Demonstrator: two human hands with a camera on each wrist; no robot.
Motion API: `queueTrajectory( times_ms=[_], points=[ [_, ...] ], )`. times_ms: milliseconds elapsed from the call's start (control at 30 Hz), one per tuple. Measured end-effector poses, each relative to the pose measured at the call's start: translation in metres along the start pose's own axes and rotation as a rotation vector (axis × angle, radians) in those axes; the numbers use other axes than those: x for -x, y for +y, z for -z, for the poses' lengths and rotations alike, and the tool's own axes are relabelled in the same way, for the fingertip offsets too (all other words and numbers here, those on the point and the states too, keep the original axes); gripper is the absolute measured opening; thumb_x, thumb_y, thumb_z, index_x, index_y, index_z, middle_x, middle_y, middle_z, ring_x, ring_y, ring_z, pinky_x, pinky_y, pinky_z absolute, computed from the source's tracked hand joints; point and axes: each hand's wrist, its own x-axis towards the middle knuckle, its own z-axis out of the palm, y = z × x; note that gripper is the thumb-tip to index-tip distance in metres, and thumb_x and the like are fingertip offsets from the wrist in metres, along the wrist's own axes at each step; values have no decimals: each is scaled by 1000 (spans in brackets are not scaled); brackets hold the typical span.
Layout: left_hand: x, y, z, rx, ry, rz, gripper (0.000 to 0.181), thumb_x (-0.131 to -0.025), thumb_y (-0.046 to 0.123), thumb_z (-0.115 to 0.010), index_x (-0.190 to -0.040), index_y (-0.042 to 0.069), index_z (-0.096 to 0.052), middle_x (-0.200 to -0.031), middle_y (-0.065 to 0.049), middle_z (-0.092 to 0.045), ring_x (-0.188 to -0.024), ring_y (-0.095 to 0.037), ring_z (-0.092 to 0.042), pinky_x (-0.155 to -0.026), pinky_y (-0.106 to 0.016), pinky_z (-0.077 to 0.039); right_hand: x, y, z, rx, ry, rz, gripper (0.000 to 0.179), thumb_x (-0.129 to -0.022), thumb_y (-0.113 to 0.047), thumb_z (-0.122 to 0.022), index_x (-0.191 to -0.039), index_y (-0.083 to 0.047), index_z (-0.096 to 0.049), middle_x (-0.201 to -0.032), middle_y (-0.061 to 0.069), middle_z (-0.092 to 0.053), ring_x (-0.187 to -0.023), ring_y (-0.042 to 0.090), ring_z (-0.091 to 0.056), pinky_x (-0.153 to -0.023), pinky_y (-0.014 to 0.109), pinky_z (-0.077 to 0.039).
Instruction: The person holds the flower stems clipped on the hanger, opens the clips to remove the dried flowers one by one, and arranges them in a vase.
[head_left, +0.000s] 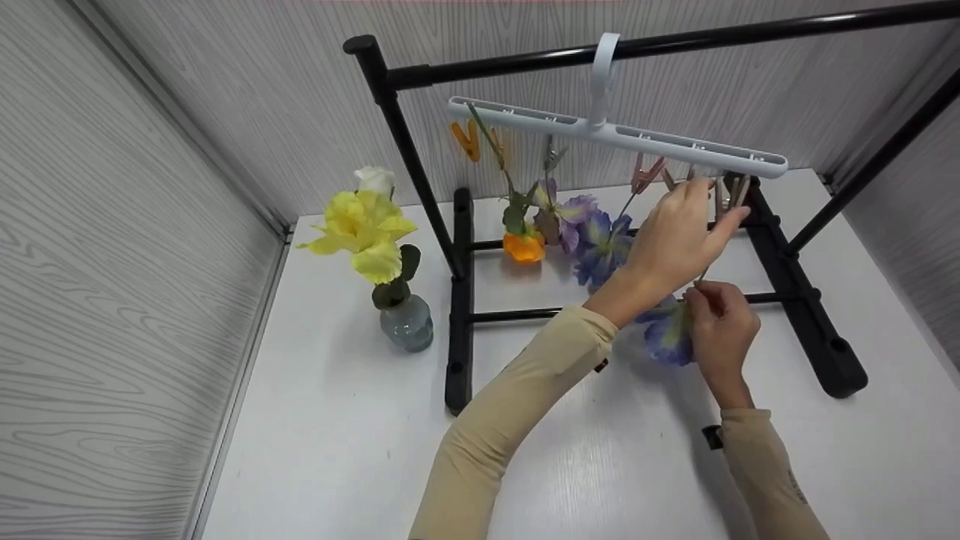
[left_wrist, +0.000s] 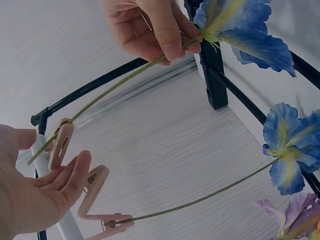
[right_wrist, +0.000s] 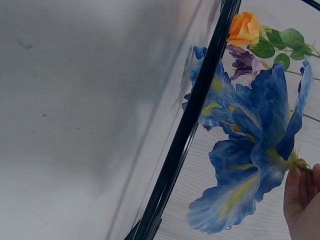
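Observation:
My right hand (head_left: 724, 330) pinches the green stem of a blue-purple iris (head_left: 667, 337) just behind its bloom. In the left wrist view that stem (left_wrist: 115, 92) runs down through a beige clothespin (left_wrist: 61, 142). My left hand (head_left: 671, 232) is beside this clothespin under the white hanger (head_left: 660, 142), its fingers loosely bent and the thumb apart. Close by, a second beige clothespin (left_wrist: 94, 190) hangs with nothing in it. A pink clothespin (head_left: 646, 176) clips another blue iris (head_left: 602, 247). The right wrist view shows the held bloom (right_wrist: 250, 155) beside the fingers.
The hanger hooks over a black rack's bar (head_left: 510, 67). Further left hang a purple flower (head_left: 566, 214), an orange flower (head_left: 523, 246) and an orange clothespin (head_left: 466, 140). A glass vase (head_left: 409, 324) with yellow (head_left: 364, 232) and white (head_left: 375, 180) flowers stands left of the rack.

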Motion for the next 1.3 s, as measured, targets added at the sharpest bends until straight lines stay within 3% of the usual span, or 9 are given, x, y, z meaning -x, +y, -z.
queueTrajectory(
  times_ms=[100, 267, 500, 767, 967, 1200, 1300],
  points=[
    [-3, 2, -1, 17, 27, -1, 44, -107, 37, -60, -129, 0, -57, -99, -1, -57, -79, -7, -49, -68, -15, -41, 1, -1, -1, -8, -4, -20, 6, -86, 19, -70, -91, 17, -69, -84, 30, -70, -73, -2, -56, -70, 12, -42],
    [-6, 6, -5, 26, 77, 19, 43, -105, 41, -62, -122, 3, -57, -100, 0, -55, -80, -6, -51, -67, -13, -43, 2, -3, -1, -13, -17, -38, 4, -88, 17, -70, -92, 17, -68, -86, 29, -70, -74, 0, -56, -70, 13, -42],
    [-7, 9, -14, -211, 171, -38, 52, -102, 47, -63, -124, 0, -58, -111, -6, -65, -99, -11, -65, -83, -12, -50, 4, -3, -2, -7, -7, -22, 3, -90, 14, -70, -91, 16, -68, -86, 28, -70, -74, 0, -56, -70, 13, -42],
    [-6, 8, -20, -334, 214, -55, 56, -102, 51, -61, -122, -1, -58, -102, -5, -67, -96, -13, -69, -76, -11, -52, 7, 1, 0, 17, 30, 43, 5, -87, 18, -72, -88, 16, -68, -83, 28, -69, -77, -6, -56, -72, 9, -42],
    [-6, 6, -21, -317, 209, -32, 54, -103, 50, -62, -123, -1, -58, -95, -3, -68, -91, -12, -70, -70, -13, -52, 10, 3, -2, 30, 51, 55, 7, -84, 18, -74, -86, 15, -68, -82, 27, -69, -79, -11, -55, -74, 8, -41],
    [-6, 7, -21, -302, 243, -35, 37, -103, 37, -64, -112, 1, -60, -78, -1, -63, -69, -7, -66, -57, -15, -48, 12, -1, -3, 20, 31, 53, 6, -85, 18, -74, -87, 15, -68, -83, 27, -68, -78, -3, -57, -73, 9, -41],
    [-6, 7, -20, -296, 251, -55, 33, -104, 33, -63, -110, 1, -59, -73, 1, -59, -60, -5, -60, -51, -15, -42, 13, 15, -4, 21, 12, 47, 6, -87, 15, -75, -89, 14, -69, -84, 25, -70, -78, -1, -57, -73, 9, -42]
  ],
)
